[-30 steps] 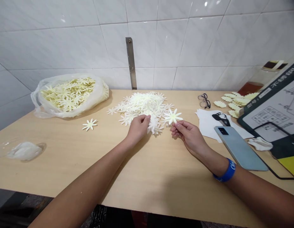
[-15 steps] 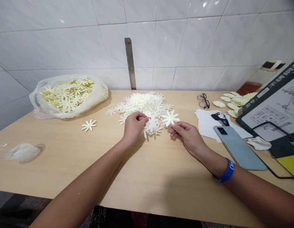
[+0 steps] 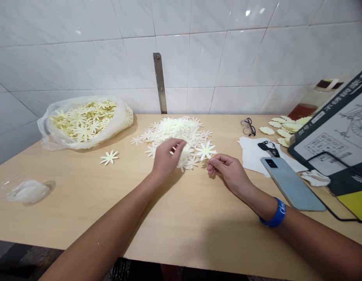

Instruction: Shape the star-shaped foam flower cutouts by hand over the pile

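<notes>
My right hand (image 3: 229,171) pinches the tip of one petal of a flower cutout (image 3: 206,150), white with a pale yellow centre. My left hand (image 3: 168,158) has thumb and forefinger closed on another white flower cutout (image 3: 186,150), seen nearly edge-on and partly hidden by the fingers. Both hands are at the front of a loose pile of white flower cutouts (image 3: 172,130). One more single flower cutout (image 3: 109,157) lies flat on the table, left of my left hand.
A white plastic bag (image 3: 122,123) full of yellowish flower cutouts stands back left; a smaller clear bag (image 3: 29,191) lies front left. On the right are glasses (image 3: 248,127), paper (image 3: 251,152), a blue phone (image 3: 292,183), scalloped leaf-like pieces (image 3: 289,127), a jar (image 3: 308,101) and a printed box (image 3: 339,132).
My left hand has lifted slightly, its cutout now turned nearly edge-on. The right hand's cutout has shifted a little left and down. The whole view has tilted slightly.
</notes>
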`<state>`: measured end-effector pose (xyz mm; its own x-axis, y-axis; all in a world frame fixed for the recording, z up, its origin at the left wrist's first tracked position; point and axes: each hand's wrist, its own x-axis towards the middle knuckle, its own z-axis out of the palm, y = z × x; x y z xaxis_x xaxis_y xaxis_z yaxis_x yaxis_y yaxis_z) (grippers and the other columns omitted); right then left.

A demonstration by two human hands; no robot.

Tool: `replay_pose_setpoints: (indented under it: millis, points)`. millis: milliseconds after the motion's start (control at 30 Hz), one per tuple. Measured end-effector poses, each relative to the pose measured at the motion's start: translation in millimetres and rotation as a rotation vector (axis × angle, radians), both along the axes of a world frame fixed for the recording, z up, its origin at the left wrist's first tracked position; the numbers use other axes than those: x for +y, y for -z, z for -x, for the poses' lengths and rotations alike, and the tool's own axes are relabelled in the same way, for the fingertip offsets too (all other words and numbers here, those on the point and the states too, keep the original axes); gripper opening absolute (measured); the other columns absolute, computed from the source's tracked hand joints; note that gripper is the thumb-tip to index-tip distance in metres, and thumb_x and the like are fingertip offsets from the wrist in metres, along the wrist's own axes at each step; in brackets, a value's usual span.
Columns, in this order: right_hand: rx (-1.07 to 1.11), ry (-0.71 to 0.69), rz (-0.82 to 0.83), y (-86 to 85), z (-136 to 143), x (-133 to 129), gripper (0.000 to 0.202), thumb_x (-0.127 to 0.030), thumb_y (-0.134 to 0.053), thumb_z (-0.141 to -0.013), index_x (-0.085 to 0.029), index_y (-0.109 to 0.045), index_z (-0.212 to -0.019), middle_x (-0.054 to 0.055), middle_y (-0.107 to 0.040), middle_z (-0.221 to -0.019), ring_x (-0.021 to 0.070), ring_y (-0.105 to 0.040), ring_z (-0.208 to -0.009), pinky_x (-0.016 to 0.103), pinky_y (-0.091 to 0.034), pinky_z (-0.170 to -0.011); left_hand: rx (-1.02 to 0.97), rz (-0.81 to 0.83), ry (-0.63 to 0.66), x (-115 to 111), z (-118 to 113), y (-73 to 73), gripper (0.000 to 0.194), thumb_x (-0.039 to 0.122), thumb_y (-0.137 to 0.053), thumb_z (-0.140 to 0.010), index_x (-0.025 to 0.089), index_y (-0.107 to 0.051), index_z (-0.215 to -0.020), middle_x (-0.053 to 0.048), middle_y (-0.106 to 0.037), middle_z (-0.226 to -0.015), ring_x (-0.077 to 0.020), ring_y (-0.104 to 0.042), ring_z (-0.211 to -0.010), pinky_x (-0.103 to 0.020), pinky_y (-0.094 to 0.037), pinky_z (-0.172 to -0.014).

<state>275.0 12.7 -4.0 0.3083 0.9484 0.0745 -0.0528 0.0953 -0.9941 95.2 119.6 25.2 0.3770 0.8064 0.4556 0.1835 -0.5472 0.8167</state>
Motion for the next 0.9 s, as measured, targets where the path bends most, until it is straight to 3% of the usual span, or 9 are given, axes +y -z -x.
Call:
replay_pose_setpoints:
  millis: [100, 167, 267, 433, 633, 900]
  points:
    - [-0.031, -0.032, -0.024, 1.5, 0, 0, 0.029, -0.045, -0.074, -0.077, -0.018, -0.068, -0.068, 0.002, -0.067, -0.063, 0.0135, -0.059, -0.054, 0.028, -0.049, -0.054, 0.005, 0.143, 0.280, -18, -7, 0.3, 0.024, 0.036, -0.066, -0.083, 0.022, -0.074, -0.101, -0.007, -0.070, -0.111, -0.0202, -0.063, -0.099, -0.028, -0.049, -0.083]
    - [-0.056, -0.061, -0.048, 2.8, 0, -1, 0.028, -0.043, -0.073, -0.079, -0.018, -0.068, -0.068, 0.002, -0.065, -0.061, 0.0133, -0.059, -0.054, 0.027, -0.048, -0.054, 0.016, 0.221, 0.396, -26, -11, 2.4, 0.032, 0.035, -0.072, -0.078, 0.023, -0.073, -0.108, -0.007, -0.068, -0.118, -0.0220, -0.063, -0.106, -0.029, -0.051, -0.086]
    - [-0.066, -0.110, -0.076, 3.8, 1, -2, 0.027, -0.040, -0.072, -0.081, -0.018, -0.068, -0.066, 0.001, -0.063, -0.057, 0.0129, -0.057, -0.054, 0.027, -0.047, -0.054, 0.032, 0.330, 0.511, -30, -12, 4.9, 0.041, 0.033, -0.074, -0.076, 0.021, -0.071, -0.115, -0.008, -0.071, -0.112, -0.0226, -0.066, -0.100, -0.033, -0.052, -0.087]
    - [-0.038, -0.166, -0.081, 4.1, 2, -4, 0.025, -0.039, -0.071, -0.081, -0.018, -0.069, -0.068, 0.001, -0.064, -0.057, 0.0134, -0.058, -0.051, 0.027, -0.047, -0.052, 0.047, 0.468, 0.481, -28, -10, 4.3, 0.037, 0.031, -0.074, -0.075, 0.016, -0.073, -0.109, -0.008, -0.075, -0.088, -0.0192, -0.067, -0.082, -0.032, -0.053, -0.079]
    - [-0.061, -0.193, -0.065, 1.8, 3, -6, 0.026, -0.038, -0.071, -0.082, -0.018, -0.068, -0.067, 0.002, -0.066, -0.062, 0.0143, -0.060, -0.054, 0.029, -0.048, -0.053, -0.018, 0.582, 0.449, -25, -10, 0.6, 0.029, 0.038, -0.069, -0.079, 0.016, -0.077, -0.096, -0.007, -0.073, -0.089, -0.0187, -0.065, -0.083, -0.030, -0.056, -0.072]
    - [-0.058, -0.232, -0.071, -0.3, 3, -5, 0.030, -0.046, -0.067, -0.084, -0.017, -0.070, -0.078, 0.005, -0.068, -0.070, 0.0159, -0.061, -0.060, 0.031, -0.051, -0.059, -0.062, 0.634, 0.381, -22, -11, -0.9, 0.022, 0.032, -0.073, -0.075, 0.015, -0.077, -0.088, -0.006, -0.071, -0.085, -0.0150, -0.063, -0.079, -0.029, -0.055, -0.074]
